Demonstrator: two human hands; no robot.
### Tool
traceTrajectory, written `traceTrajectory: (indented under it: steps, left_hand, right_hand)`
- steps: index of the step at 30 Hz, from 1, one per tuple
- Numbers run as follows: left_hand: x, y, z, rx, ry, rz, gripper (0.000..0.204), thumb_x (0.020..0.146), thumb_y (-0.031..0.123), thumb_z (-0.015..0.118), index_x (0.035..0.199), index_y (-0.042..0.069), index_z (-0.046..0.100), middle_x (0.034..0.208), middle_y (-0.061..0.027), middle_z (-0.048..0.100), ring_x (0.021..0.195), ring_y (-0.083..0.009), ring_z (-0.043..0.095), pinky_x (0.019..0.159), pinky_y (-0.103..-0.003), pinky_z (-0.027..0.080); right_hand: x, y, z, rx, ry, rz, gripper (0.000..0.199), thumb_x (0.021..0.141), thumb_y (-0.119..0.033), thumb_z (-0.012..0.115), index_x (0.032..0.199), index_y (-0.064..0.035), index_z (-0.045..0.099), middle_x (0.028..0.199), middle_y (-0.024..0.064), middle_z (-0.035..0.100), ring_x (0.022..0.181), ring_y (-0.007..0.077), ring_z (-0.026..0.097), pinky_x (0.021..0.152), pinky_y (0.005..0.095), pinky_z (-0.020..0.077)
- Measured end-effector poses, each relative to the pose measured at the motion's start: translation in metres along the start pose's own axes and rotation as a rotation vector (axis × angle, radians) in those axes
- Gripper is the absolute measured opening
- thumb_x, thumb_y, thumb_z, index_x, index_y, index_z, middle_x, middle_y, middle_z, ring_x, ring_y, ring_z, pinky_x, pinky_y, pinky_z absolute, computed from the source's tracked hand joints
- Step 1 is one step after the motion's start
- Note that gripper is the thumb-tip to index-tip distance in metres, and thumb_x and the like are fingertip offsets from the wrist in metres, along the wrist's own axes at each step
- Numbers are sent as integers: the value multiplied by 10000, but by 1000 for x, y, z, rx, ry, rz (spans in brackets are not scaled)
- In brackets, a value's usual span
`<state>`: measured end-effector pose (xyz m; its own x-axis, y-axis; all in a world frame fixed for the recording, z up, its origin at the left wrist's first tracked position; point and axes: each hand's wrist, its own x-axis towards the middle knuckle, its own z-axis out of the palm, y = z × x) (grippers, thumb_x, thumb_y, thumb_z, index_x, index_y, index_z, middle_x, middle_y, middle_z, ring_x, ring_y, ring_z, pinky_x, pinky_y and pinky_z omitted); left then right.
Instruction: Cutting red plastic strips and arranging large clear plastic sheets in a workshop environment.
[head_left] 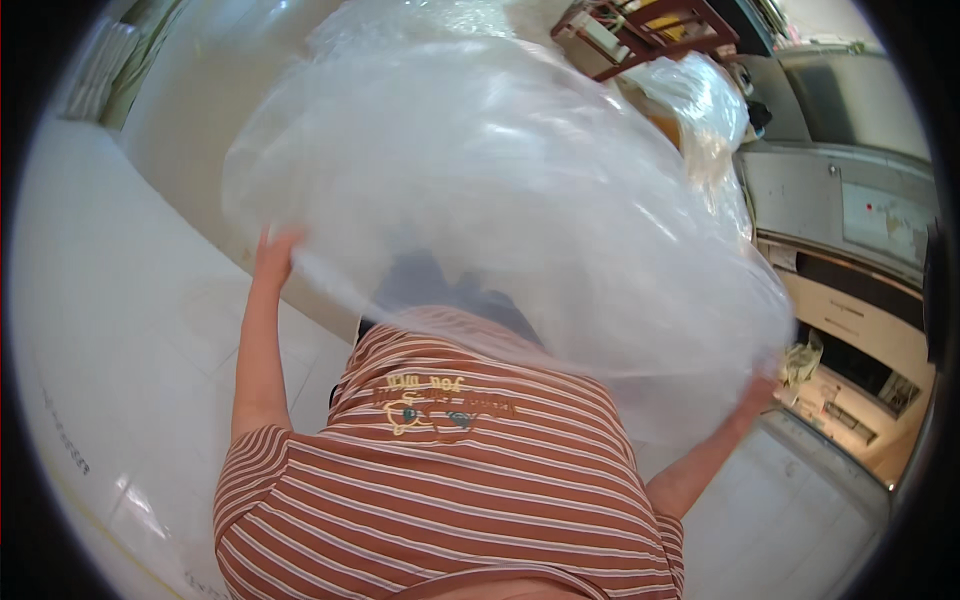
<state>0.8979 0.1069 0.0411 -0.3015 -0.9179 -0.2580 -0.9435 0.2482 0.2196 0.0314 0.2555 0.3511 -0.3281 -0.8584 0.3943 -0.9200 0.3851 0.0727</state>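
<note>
A large, thin, see-through plastic bag [480,170] billows out in front of me, blurred by motion. Its near edge runs slantwise across my waist from one hand to the other. At the left, my left hand [283,246] is closed on a corner of that edge. My right hand [762,388], lower and far out to the right, grips the other end; its fingers are smeared and partly behind the film. My legs show dimly through the plastic.
More crumpled clear plastic [700,110] lies at the back right, beside a dark red wooden chair [660,30]. Grey metal equipment [840,190] and a pale drawer cabinet [840,300] stand at the right. A white surface [120,330] spreads along the left.
</note>
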Motion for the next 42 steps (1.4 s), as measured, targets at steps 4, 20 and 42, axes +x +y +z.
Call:
traceTrajectory:
  steps: [4,20,42]
  left_hand:
    - [-107,-54,50,56,-504,-579,305,765,40,478,1019,121,627,1030,-94,626,980,-296,578,856,-440,441]
    - [166,170,19,-791,112,275,505,695,-20,524,1194,36,485,1207,-169,509,1096,-338,497,941,-370,400]
    - [259,352,138,-1095,151,509,418,726,93,569,1142,77,531,1110,-90,591,960,-289,586,836,-384,454]
  right_hand:
    - [7,-149,-59,36,34,-43,369,740,68,492,1091,-14,570,1005,132,626,928,213,585,846,302,436]
    - [-14,-139,-272,-626,486,221,279,888,-198,424,796,32,553,679,63,491,630,176,457,592,307,399]
    - [-180,-11,-404,-567,710,615,341,892,-248,459,733,33,567,638,81,511,630,197,486,588,325,420]
